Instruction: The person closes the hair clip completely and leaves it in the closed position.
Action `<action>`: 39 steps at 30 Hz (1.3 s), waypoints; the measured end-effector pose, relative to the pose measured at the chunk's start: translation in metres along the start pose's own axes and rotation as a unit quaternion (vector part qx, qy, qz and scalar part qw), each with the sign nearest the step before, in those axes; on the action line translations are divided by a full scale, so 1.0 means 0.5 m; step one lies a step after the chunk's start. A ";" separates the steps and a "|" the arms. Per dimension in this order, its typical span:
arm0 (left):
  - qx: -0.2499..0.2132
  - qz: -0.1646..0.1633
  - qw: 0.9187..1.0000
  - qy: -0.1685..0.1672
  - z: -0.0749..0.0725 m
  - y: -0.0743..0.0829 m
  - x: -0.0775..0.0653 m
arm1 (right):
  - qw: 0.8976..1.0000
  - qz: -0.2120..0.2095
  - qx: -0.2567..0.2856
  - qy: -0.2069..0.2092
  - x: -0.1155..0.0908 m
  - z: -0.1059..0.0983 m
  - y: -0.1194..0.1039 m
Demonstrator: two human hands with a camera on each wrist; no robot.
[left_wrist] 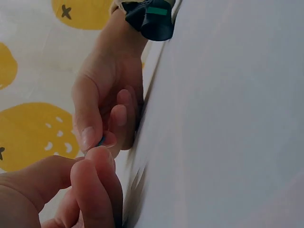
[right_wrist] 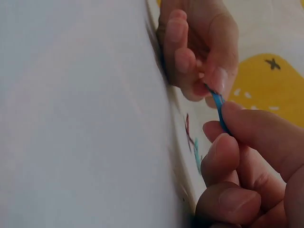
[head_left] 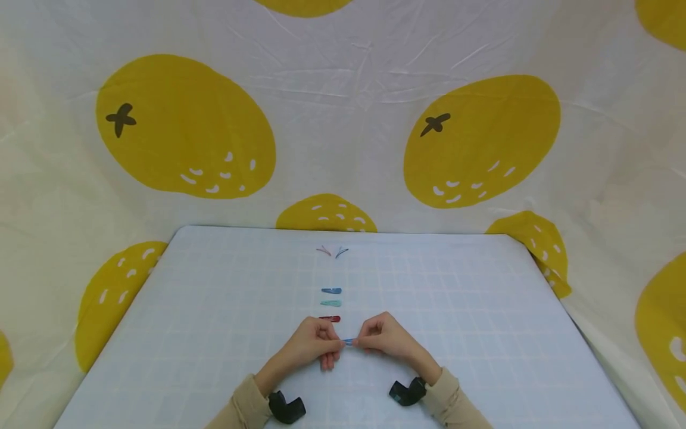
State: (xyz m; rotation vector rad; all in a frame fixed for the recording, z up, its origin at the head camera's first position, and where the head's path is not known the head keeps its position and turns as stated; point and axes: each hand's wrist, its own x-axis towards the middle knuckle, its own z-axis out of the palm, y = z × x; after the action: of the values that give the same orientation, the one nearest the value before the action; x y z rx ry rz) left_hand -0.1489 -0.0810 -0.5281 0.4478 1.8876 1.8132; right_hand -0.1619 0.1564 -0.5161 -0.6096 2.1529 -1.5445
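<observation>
A blue snap hair clip (head_left: 348, 342) is stretched between the two hands just over the table. My left hand (head_left: 316, 342) pinches its left end between thumb and fingers. At the other end, my right hand (head_left: 384, 337) pinches it the same way. In the right wrist view the blue clip (right_wrist: 219, 105) shows as a thin strip seen edge-on, its ends covered by fingertips. Just beyond the left hand lies a red hair clip (head_left: 333, 319), partly hidden by that hand. Behind it are a mint-green clip (head_left: 331, 303) and another blue clip (head_left: 331, 291), in a column.
Farther back on the white table (head_left: 455, 298) lie a pink clip (head_left: 324, 251) and a dark blue clip (head_left: 342, 252), both spread in a V. A cloth with yellow fruit prints (head_left: 343, 149) hangs behind the table. Black wrist cameras (head_left: 287, 409) sit by both cuffs.
</observation>
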 end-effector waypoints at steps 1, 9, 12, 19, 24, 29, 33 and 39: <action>0.002 0.000 1.000 0.000 0.001 0.001 0.000 | 1.000 -0.003 -0.002 0.005 -0.001 0.002 0.002; 0.023 -0.009 1.000 0.004 0.003 0.005 -0.003 | 0.999 -0.031 -0.003 0.018 -0.004 0.012 -0.003; 0.026 -0.014 1.000 0.007 0.005 0.005 -0.003 | 0.999 -0.044 0.005 0.018 -0.009 0.015 -0.022; 0.025 -0.015 1.000 -0.004 0.004 0.006 -0.004 | 0.998 -0.044 0.032 0.015 -0.019 0.017 -0.059; 0.022 -0.015 1.000 -0.010 0.004 0.008 -0.003 | 0.998 -0.037 0.036 0.019 -0.021 0.018 -0.062; 0.032 -0.019 0.999 0.013 0.008 0.009 -0.006 | 0.998 -0.048 0.044 0.014 -0.021 0.025 -0.065; 0.042 -0.008 0.998 0.035 0.016 0.009 -0.008 | 0.997 -0.052 0.048 0.015 -0.023 0.028 -0.069; 0.052 -0.008 0.996 0.065 0.029 0.011 -0.008 | 0.997 -0.058 0.049 0.017 -0.019 0.027 -0.052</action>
State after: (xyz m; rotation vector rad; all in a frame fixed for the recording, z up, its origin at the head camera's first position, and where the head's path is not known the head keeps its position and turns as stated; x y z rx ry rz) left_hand -0.1384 -0.0708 -0.5225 0.3573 2.0750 1.7780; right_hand -0.1439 0.1442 -0.4946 -0.6906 2.0859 -1.7213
